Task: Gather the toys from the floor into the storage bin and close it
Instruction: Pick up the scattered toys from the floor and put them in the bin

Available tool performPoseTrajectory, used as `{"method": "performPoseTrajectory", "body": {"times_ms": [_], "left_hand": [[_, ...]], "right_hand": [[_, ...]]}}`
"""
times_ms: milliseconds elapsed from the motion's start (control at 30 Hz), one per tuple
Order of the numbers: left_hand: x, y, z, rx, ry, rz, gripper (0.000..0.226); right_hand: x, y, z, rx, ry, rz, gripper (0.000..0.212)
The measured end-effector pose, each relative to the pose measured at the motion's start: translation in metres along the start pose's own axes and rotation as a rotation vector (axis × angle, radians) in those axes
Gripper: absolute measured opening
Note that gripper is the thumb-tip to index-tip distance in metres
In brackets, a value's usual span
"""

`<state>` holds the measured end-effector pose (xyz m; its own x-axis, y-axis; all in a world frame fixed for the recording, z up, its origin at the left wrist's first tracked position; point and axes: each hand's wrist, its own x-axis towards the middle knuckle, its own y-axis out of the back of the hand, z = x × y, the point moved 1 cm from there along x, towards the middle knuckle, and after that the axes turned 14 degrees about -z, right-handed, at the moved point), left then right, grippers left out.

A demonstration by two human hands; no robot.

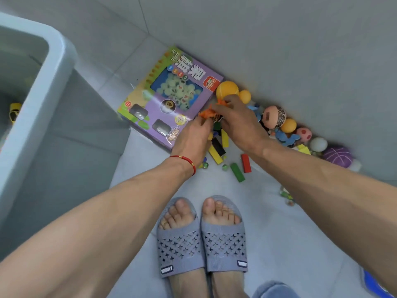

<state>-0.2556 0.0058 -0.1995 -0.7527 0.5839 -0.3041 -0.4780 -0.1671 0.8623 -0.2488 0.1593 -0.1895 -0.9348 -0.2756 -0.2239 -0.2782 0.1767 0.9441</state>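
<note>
Toys lie in a heap on the floor along the wall. My left hand (194, 137) and my right hand (238, 123) are both down in the heap, and each has its fingers closed on an orange plastic toy (206, 112) held between them. Under the hands lie coloured wooden blocks: yellow (215, 154), green (237, 172) and red (246, 163). A purple boxed game (171, 97) lies flat just left of the hands. The pale grey storage bin (40, 100) stands open at the left, with a yellow toy (14, 110) inside.
Along the wall sit a yellow ball (226, 89), a round-headed doll (275, 117), a pink ball (304, 134), a white ball (319, 144) and a purple ball (338, 157). Marbles (286, 195) lie scattered on the tiles. My feet in grey slippers (202, 237) stand close to the heap.
</note>
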Motion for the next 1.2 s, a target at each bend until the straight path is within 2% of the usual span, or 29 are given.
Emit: {"method": "performPoseTrajectory", "body": {"times_ms": [33, 200, 300, 367, 433, 500, 600, 667, 767, 833, 933, 1067, 1133, 1200], "left_hand": [[-0.002, 0.003, 0.001, -0.048, 0.005, 0.039, 0.032], [-0.048, 0.033, 0.009, -0.403, 0.141, 0.258, 0.032], [-0.104, 0.071, 0.017, -0.609, 0.246, 0.4, 0.031], [-0.148, 0.104, 0.02, -0.702, 0.248, 0.497, 0.031], [-0.193, 0.142, 0.016, -0.711, 0.224, 0.624, 0.032], [-0.235, 0.179, 0.005, -0.688, 0.255, 0.749, 0.034], [-0.281, 0.222, -0.028, -0.687, 0.444, 0.84, 0.049], [-0.303, 0.241, -0.043, -0.677, 0.587, 0.833, 0.061], [-0.308, 0.25, -0.041, -0.619, 0.62, 0.798, 0.063], [-0.293, 0.245, -0.024, -0.6, 0.54, 0.752, 0.057], [-0.247, 0.222, 0.004, -0.563, 0.378, 0.632, 0.046], [-0.169, 0.173, 0.039, -0.519, 0.2, 0.343, 0.038], [-0.126, 0.144, 0.049, -0.468, 0.141, 0.196, 0.038], [-0.082, 0.117, 0.056, -0.373, 0.114, 0.067, 0.041]], "right_hand": [[-0.002, 0.009, -0.003, 0.102, -0.037, 0.02, 0.039], [-0.033, 0.041, -0.007, 0.462, -0.184, 0.198, 0.039], [-0.052, 0.076, -0.036, 0.693, -0.344, 0.199, 0.03], [-0.055, 0.108, -0.069, 0.971, -0.346, 0.192, 0.028], [-0.054, 0.147, -0.112, 1.199, -0.249, 0.1, 0.032], [-0.049, 0.186, -0.158, 1.353, -0.077, -0.079, 0.032], [-0.035, 0.228, -0.217, 1.55, 0.055, -0.366, 0.039], [-0.028, 0.239, -0.239, 1.494, 0.076, -0.405, 0.04], [-0.03, 0.234, -0.23, 1.247, 0.084, -0.335, 0.026], [-0.041, 0.221, -0.196, 1.162, -0.005, -0.266, 0.019], [-0.066, 0.19, -0.117, 0.87, -0.294, -0.18, 0.017], [-0.108, 0.126, -0.012, 0.592, -0.671, -0.159, 0.028], [-0.124, 0.099, 0.019, 0.541, -0.77, -0.171, 0.027], [-0.128, 0.075, 0.043, 0.49, -0.785, -0.147, 0.027]]}}
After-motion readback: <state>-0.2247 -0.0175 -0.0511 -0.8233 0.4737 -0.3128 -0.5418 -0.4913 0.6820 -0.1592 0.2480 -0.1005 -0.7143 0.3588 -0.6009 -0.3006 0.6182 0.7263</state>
